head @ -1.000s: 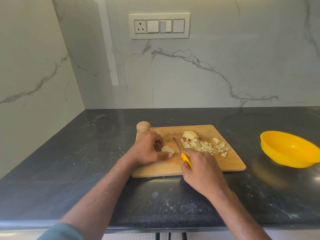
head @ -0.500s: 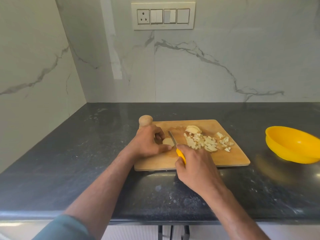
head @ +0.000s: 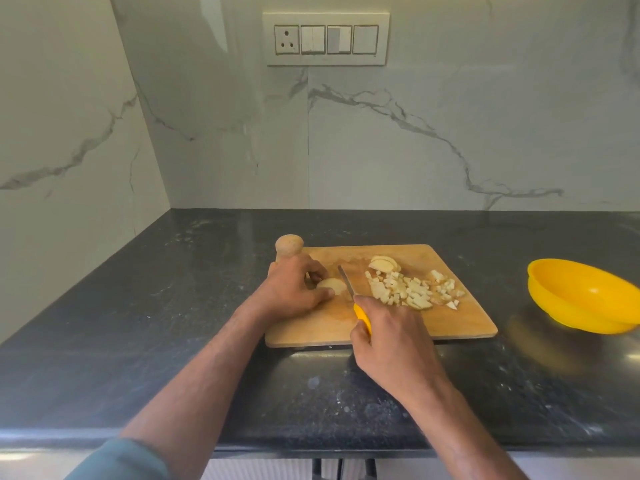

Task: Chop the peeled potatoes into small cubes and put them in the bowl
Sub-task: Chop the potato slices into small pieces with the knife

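1. The left hand [head: 294, 289] is lying on the wooden chopping board [head: 460, 320], its fingers curled over a pale potato piece [head: 331, 285] and pinning it to the wood.
2. The right hand [head: 391, 337] is wrapping tightly round the yellow handle of a small knife [head: 353, 299], with the blade angling up and away just to the right of the held piece; whether the edge is touching the potato, I cannot tell.
3. A heap of small potato cubes [head: 412, 291] is lying on the board to the right of the blade, and a couple of uncut potato slices [head: 384, 264] are sitting at the far edge of that heap.
4. The yellow bowl [head: 585, 296] is standing on the dark bench [head: 138, 323] well to the right of the board, apart from it, with nothing showing in the part of its inside that I can see.
5. The board's rounded wooden knob [head: 289, 245] is poking up at the far left corner, just behind the left hand.
6. A switch panel [head: 325, 39] is sitting on the marble wall [head: 450, 133] behind the bench.
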A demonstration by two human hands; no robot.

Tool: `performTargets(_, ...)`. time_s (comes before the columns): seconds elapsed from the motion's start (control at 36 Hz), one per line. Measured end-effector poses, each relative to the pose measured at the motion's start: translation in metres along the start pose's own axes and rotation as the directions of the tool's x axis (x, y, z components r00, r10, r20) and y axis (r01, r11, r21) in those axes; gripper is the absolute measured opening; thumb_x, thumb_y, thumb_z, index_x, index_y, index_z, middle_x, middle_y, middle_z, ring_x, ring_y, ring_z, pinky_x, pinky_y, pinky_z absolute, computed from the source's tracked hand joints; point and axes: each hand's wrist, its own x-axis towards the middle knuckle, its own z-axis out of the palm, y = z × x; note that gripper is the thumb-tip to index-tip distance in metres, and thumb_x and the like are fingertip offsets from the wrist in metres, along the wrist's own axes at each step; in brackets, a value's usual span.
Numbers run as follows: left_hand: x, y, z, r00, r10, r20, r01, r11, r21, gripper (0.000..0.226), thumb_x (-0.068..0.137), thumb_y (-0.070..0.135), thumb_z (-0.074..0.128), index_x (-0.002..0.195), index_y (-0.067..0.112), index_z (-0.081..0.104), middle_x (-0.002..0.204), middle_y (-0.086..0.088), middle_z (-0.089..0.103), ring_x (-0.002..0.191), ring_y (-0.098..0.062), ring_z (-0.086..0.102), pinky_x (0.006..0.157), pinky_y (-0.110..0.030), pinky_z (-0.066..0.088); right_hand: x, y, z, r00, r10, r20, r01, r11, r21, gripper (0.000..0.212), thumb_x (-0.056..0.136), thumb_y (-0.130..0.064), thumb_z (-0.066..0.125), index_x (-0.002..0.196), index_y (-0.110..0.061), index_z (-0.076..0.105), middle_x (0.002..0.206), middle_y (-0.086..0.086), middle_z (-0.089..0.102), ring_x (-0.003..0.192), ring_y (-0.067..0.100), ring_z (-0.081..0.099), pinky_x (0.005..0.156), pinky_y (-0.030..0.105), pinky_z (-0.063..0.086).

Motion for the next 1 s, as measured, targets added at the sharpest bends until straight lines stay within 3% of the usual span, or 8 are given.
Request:
performTargets(0.22, -0.002, 0.001, -0.001, 0.997, 0.067, 0.039, -0.064, 0.995, -0.075, 0.043, 0.086, 0.026, 0.078, 0.127, 0.029, 0.065, 0.103, 0.01, 0.064, 0.089, -0.009, 0.059, 0.085, -0.03, 0.053, 0.005, -0.003, 0.001, 1.0, -0.022, 0.022, 0.022, 0.999, -0.036, 0.044, 0.094, -0.023, 0.056, 0.137, -0.018, 0.059, 0.074, -0.003, 0.07, 0.053, 0.006, 0.044, 0.059, 0.016, 0.039)
performTargets(0.33, -0.004, 0.003, -0.001, 0.989, 0.136, 0.054, -0.129, 0.985, -0.114, 0.054, 0.086, 0.014, 0.075, 0.134, 0.031, 0.059, 0.103, 0.016, 0.059, 0.093, -0.006, 0.055, 0.082, -0.019, 0.047, 0.005, -0.006, -0.001, 0.999, -0.021, 0.044, 0.022, 1.0, -0.017, 0.044, 0.095, -0.025, 0.054, 0.139, -0.02, 0.057, 0.072, -0.007, 0.065, 0.052, 0.004, 0.044, 0.057, 0.012, 0.037)
performTargets(0.42, -0.003, 0.006, -0.001, 0.984, 0.163, 0.074, -0.16, 0.986, -0.043, 0.047, 0.088, 0.014, 0.073, 0.132, 0.029, 0.064, 0.106, 0.007, 0.059, 0.094, -0.006, 0.053, 0.085, -0.019, 0.043, 0.007, -0.008, -0.003, 0.998, -0.018, 0.057, 0.02, 0.999, -0.026, 0.044, 0.096, -0.026, 0.053, 0.14, -0.02, 0.056, 0.069, -0.009, 0.056, 0.052, 0.003, 0.042, 0.056, 0.013, 0.033)
performTargets(0.47, -0.003, 0.008, -0.001, 0.985, 0.147, 0.094, -0.149, 0.989, 0.021, 0.041, 0.091, 0.019, 0.071, 0.129, 0.032, 0.067, 0.106, 0.004, 0.057, 0.096, -0.008, 0.052, 0.082, -0.009, 0.031, 0.007, -0.008, -0.004, 0.998, -0.018, 0.063, 0.02, 0.999, -0.031, 0.044, 0.097, -0.027, 0.052, 0.141, -0.02, 0.055, 0.069, -0.01, 0.052, 0.052, 0.004, 0.043, 0.056, 0.014, 0.033)
performTargets(0.67, -0.001, 0.012, -0.002, 0.991, 0.098, 0.089, -0.101, 0.994, 0.038, 0.035, 0.091, 0.021, 0.069, 0.124, 0.033, 0.07, 0.104, 0.007, 0.056, 0.101, -0.008, 0.054, 0.08, 0.004, 0.02, 0.01, -0.005, -0.005, 0.996, -0.045, 0.074, 0.047, 0.999, -0.027, 0.04, 0.099, -0.023, 0.053, 0.138, -0.018, 0.056, 0.093, -0.003, 0.07, 0.07, 0.009, 0.052, 0.071, 0.018, 0.046)
performTargets(0.81, 0.001, 0.013, -0.001, 0.991, 0.091, 0.099, -0.096, 0.994, 0.048, 0.035, 0.091, 0.021, 0.068, 0.123, 0.034, 0.07, 0.099, 0.014, 0.052, 0.101, -0.006, 0.055, 0.081, -0.001, 0.023, 0.006, -0.005, -0.012, 0.996, -0.055, 0.077, 0.056, 0.998, -0.013, 0.042, 0.101, -0.022, 0.052, 0.143, -0.02, 0.052, 0.108, -0.003, 0.072, 0.086, 0.009, 0.062, 0.075, 0.014, 0.041)
performTargets(0.94, 0.003, 0.013, 0.0, 0.986, 0.109, 0.129, -0.118, 0.991, 0.06, 0.033, 0.091, 0.022, 0.068, 0.123, 0.033, 0.071, 0.094, 0.016, 0.049, 0.097, -0.008, 0.055, 0.082, -0.021, 0.037, 0.0, -0.007, -0.015, 0.994, -0.064, 0.089, 0.066, 0.998, -0.017, 0.041, 0.1, -0.021, 0.053, 0.141, -0.019, 0.054, 0.103, -0.005, 0.071, 0.076, 0.004, 0.052, 0.06, 0.003, 0.031)
performTargets(1.0, 0.004, 0.012, -0.001, 0.985, 0.104, 0.139, -0.112, 0.992, 0.052, 0.034, 0.092, 0.021, 0.069, 0.124, 0.031, 0.072, 0.094, 0.014, 0.05, 0.096, -0.007, 0.055, 0.077, -0.011, 0.035, -0.005, -0.005, -0.014, 0.994, -0.062, 0.09, 0.063, 0.998, -0.005, 0.042, 0.099, -0.022, 0.055, 0.142, -0.019, 0.054, 0.107, -0.006, 0.071, 0.083, 0.003, 0.058, 0.072, 0.005, 0.04)
